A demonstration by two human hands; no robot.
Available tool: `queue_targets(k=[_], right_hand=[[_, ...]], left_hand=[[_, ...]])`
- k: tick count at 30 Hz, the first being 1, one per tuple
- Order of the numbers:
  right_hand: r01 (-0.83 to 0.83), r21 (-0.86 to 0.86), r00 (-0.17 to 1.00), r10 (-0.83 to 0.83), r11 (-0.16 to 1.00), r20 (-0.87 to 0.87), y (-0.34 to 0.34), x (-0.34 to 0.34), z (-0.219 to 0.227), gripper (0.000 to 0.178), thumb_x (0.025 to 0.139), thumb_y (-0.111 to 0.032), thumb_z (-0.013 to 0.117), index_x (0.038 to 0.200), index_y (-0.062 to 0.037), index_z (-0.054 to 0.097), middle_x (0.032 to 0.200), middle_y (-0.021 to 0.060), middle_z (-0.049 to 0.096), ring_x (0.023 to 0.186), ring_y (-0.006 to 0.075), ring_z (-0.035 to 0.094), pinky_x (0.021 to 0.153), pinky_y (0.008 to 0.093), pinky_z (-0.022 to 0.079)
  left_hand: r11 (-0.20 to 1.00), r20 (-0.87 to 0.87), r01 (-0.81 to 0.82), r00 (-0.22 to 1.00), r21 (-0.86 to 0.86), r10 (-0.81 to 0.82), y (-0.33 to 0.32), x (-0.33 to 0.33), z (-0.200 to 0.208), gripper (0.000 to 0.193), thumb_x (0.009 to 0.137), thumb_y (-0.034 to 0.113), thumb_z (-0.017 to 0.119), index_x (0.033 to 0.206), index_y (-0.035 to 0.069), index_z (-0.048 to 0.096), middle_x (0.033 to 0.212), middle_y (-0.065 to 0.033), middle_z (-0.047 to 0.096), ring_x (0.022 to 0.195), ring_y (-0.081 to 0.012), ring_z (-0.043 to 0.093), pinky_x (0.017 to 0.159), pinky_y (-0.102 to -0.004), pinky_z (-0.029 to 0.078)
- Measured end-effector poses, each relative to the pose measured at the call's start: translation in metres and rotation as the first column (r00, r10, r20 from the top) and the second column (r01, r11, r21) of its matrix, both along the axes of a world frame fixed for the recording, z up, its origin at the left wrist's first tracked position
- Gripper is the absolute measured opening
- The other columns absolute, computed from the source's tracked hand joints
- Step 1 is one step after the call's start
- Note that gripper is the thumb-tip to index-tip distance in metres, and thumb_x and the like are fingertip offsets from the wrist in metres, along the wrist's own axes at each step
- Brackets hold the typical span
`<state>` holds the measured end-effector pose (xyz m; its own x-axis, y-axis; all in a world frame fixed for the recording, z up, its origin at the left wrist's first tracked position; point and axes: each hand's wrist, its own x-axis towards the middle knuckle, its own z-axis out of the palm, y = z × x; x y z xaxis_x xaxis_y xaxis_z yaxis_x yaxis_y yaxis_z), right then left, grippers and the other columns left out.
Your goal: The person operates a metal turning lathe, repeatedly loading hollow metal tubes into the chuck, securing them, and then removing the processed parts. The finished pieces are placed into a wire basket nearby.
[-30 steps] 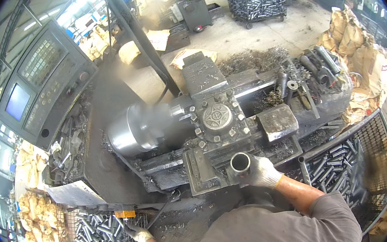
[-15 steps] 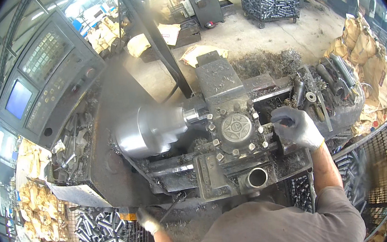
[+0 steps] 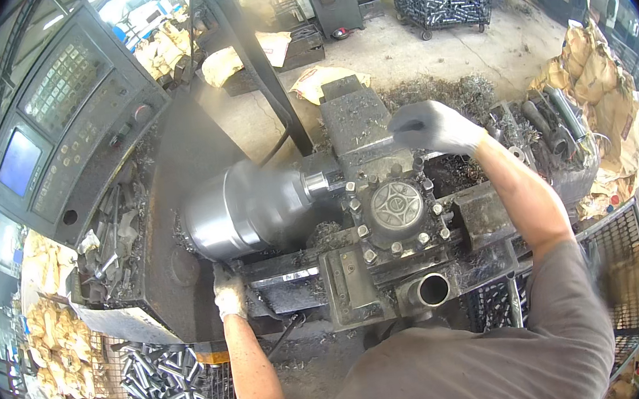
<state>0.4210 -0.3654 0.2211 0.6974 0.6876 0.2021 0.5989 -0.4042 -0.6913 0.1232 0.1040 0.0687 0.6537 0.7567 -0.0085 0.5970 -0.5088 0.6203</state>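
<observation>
Steel-grey workpiece (image 3: 317, 184) at chuck (image 3: 211, 222); right hand (image 3: 434, 128) curled above tool post (image 3: 398, 207), left hand (image 3: 229, 292) nearside of chuck, grips indiscernible. Apparently a machine-tending step, next calling for clearance from chuck.

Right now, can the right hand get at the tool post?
Probably yes: the right hand is close to the tool post, and nothing visible blocks the space between them. Depth is hard to judge from this single view, though.
</observation>
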Motion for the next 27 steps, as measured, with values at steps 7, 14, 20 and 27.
queue_targets(k=[7, 14, 20, 27], right_hand=[[-0.078, -0.748, 0.991, 0.131, 0.659, 0.012, 0.069, 0.103, -0.123, 0.036, 0.078, -0.027, 0.075, 0.102, -0.0019, 0.081, 0.100, 0.0204, 0.081, 0.089, 0.0313, 0.078, 0.076, 0.0465, 0.060], [-0.408, -0.578, 0.892, 0.173, 0.707, -0.418, 0.198, 0.032, -0.049, 0.072, 0.073, -0.034, 0.091, 0.135, -0.0030, 0.071, 0.121, 0.0187, 0.077, 0.101, 0.0275, 0.078, 0.069, 0.0470, 0.065], [-0.400, -0.691, 0.853, 0.520, 0.602, -0.041, 0.201, 0.046, -0.062, 0.070, 0.071, -0.044, 0.090, 0.128, -0.0069, 0.073, 0.119, 0.0242, 0.077, 0.107, 0.0330, 0.077, 0.092, 0.0467, 0.060], [-0.421, -0.659, 0.873, 0.476, 0.623, -0.107, 0.180, 0.043, -0.062, 0.048, 0.072, -0.041, 0.083, 0.093, 0.0019, 0.080, 0.090, 0.0198, 0.079, 0.082, 0.0280, 0.075, 0.074, 0.0476, 0.058]], left_hand=[[1.000, 0.027, 0.019, 0.999, -0.018, -0.019, 0.005, 0.007, -0.005, 0.049, 0.103, 0.021, 0.058, 0.149, 0.007, 0.054, 0.127, -0.0280, 0.072, 0.120, -0.0465, 0.069, 0.096, -0.0519, 0.053], [1.000, 0.084, 0.006, 0.996, -0.009, -0.006, 0.002, -0.003, -0.014, 0.068, 0.101, 0.024, 0.058, 0.164, 0.009, 0.042, 0.133, -0.0241, 0.073, 0.124, -0.0416, 0.070, 0.102, -0.0479, 0.053], [0.991, 0.174, -0.115, 0.977, -0.061, 0.124, -0.076, -0.056, 0.048, 0.075, 0.096, 0.022, 0.070, 0.164, 0.005, 0.042, 0.136, -0.0270, 0.069, 0.120, -0.0363, 0.071, 0.102, -0.0423, 0.055], [0.853, 0.417, 0.416, 0.747, 0.315, -0.518, -0.018, 0.093, 0.103, 0.055, 0.106, 0.019, 0.060, 0.156, -0.001, 0.052, 0.128, -0.0217, 0.073, 0.119, -0.0264, 0.068, 0.106, -0.0385, 0.051]])
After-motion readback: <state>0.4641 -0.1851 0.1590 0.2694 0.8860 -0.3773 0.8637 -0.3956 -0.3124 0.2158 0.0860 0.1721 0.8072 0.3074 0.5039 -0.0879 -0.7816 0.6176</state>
